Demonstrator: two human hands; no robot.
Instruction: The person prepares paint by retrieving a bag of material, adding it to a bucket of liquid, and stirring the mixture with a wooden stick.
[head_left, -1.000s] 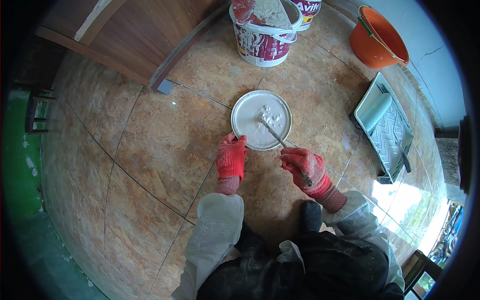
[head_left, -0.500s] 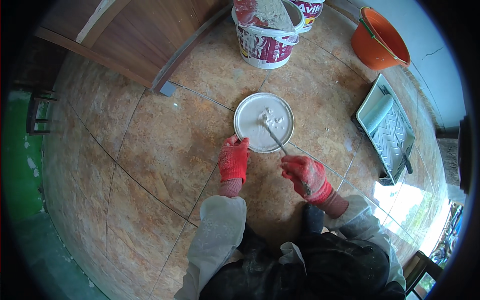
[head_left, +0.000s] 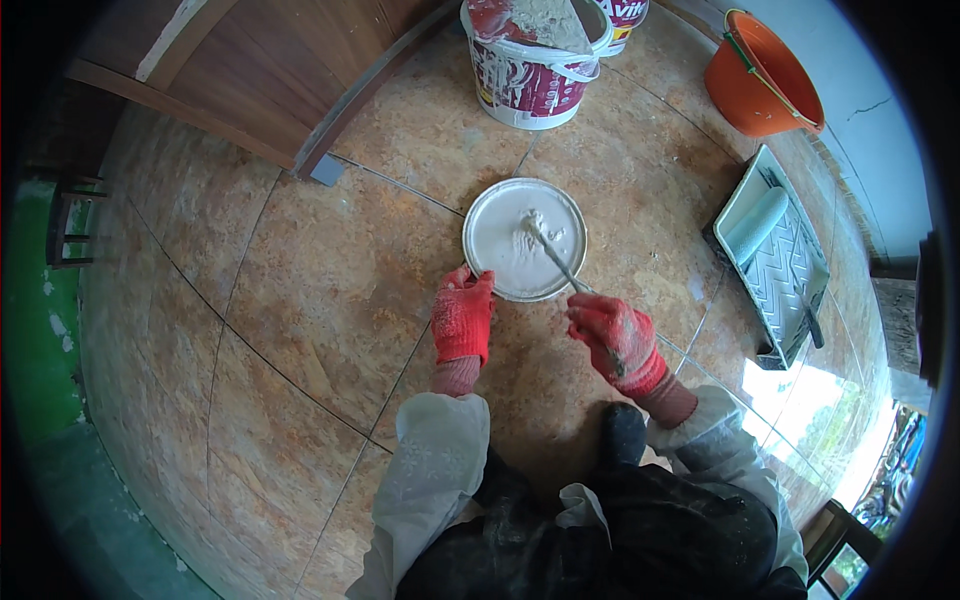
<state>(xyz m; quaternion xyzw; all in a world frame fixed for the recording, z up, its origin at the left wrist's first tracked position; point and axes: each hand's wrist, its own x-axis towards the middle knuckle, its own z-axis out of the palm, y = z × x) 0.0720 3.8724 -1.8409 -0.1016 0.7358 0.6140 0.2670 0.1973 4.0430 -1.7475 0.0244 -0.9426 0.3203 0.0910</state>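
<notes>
A round white tub (head_left: 470,262) of thick white paste or paint (head_left: 500,240) stands on the floor in front of me; its depth is hard to judge from above. My left hand (head_left: 462,318), in a red glove, pinches the tub's near-left rim. In a matching glove, my right hand (head_left: 618,342) is closed around a thin greyish stick (head_left: 562,262). The stick slants up and left over the rim, and its far end is in the paste, where small lumps and ridges stand up.
Beyond the tub stands a smeared white-and-maroon bucket (head_left: 530,95) with a coated wide tool (head_left: 545,25) across its top. To the right are an orange bucket (head_left: 745,100) and a paint tray (head_left: 790,290) with a light-blue roller (head_left: 757,225). A wooden panel (head_left: 290,60) stands at upper left.
The stick's end has shifted slightly within the paste, and the lumps there have changed shape. My right hand has moved a little to the right. My left hand stays at the rim.
</notes>
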